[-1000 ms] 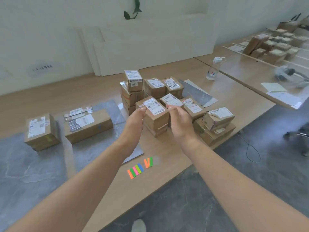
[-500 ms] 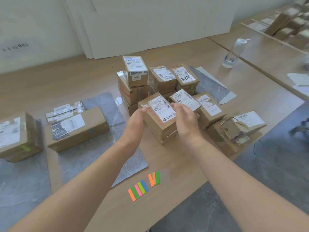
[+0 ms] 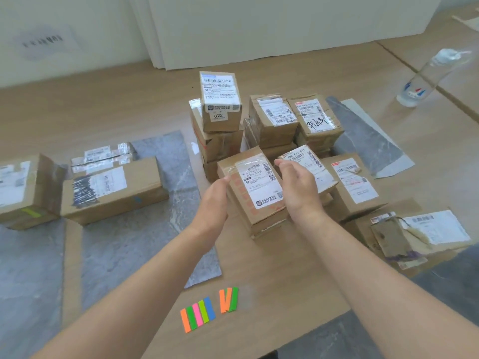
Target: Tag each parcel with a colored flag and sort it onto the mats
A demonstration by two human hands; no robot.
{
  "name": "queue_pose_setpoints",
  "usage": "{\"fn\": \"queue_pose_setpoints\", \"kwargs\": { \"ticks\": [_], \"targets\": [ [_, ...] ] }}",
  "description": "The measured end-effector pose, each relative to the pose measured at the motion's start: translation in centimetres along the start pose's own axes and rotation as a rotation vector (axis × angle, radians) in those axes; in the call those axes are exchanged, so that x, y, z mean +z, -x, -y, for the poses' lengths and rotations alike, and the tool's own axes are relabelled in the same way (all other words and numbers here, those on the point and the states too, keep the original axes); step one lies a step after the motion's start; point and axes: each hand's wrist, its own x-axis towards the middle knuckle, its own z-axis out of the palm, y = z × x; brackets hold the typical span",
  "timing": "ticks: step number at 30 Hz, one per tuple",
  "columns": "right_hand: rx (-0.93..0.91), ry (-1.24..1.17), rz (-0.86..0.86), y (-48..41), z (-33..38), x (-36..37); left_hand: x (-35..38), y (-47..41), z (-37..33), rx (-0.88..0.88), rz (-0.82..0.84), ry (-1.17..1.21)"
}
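Observation:
A brown parcel with a white label (image 3: 261,187) stands at the front of a pile of cardboard parcels (image 3: 272,117) on the wooden table. My left hand (image 3: 212,203) grips its left side, thumb at the top edge. My right hand (image 3: 300,187) holds its right side with curled fingers. Two small sets of colored flags lie near the table's front edge, one of several strips (image 3: 198,313) and one orange and green (image 3: 229,299). A grey mat (image 3: 145,242) lies left of the pile, another (image 3: 26,281) at far left, a third (image 3: 368,141) behind right.
A long box (image 3: 114,187) with a blue flag sits on the middle mat. Another box (image 3: 23,193) with a yellow-green flag sits on the far-left mat. A clear bottle (image 3: 425,79) stands at the back right. A torn parcel (image 3: 414,234) lies near the right edge.
My view has tilted down and moved closer to the pile. Both hands have stayed on the front parcel, which now sits nearer to me than a second ago.

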Motion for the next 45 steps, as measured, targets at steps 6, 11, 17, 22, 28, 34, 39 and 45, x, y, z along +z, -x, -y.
{"fn": "queue_pose_setpoints", "kwargs": {
  "ticks": [6, 11, 17, 22, 28, 34, 39, 45],
  "targets": [
    [0.059, 0.042, 0.136, -2.2, -1.1, -0.3, 1.9, -0.6, -0.1, -0.100, -0.089, 0.086],
    [0.088, 0.103, 0.243, -3.2, -1.8, -0.2, 2.6, -0.4, 0.4, -0.141, -0.125, 0.123],
    [0.059, 0.087, 0.259, -3.0, -1.8, -0.4, 3.4, 0.0, 0.6, -0.091, -0.154, 0.149],
    [0.040, 0.061, 0.258, -2.2, -1.3, -0.6, 2.8, 0.3, 0.6, -0.078, -0.186, 0.167],
    [0.040, 0.033, 0.244, -1.3, -0.1, -0.4, 1.9, 1.1, 0.3, -0.050, -0.204, 0.165],
    [-0.007, 0.017, 0.251, 0.1, 1.9, 0.0, 0.0, 1.6, -0.2, -0.015, -0.241, 0.181],
    [-0.065, 0.025, 0.275, 1.4, 3.5, 1.7, -2.3, 2.6, -0.6, 0.030, -0.266, 0.205],
    [-0.094, 0.040, 0.323, 4.2, 5.3, 5.2, -6.6, 4.8, -0.4, 0.067, -0.329, 0.257]
  ]
}}
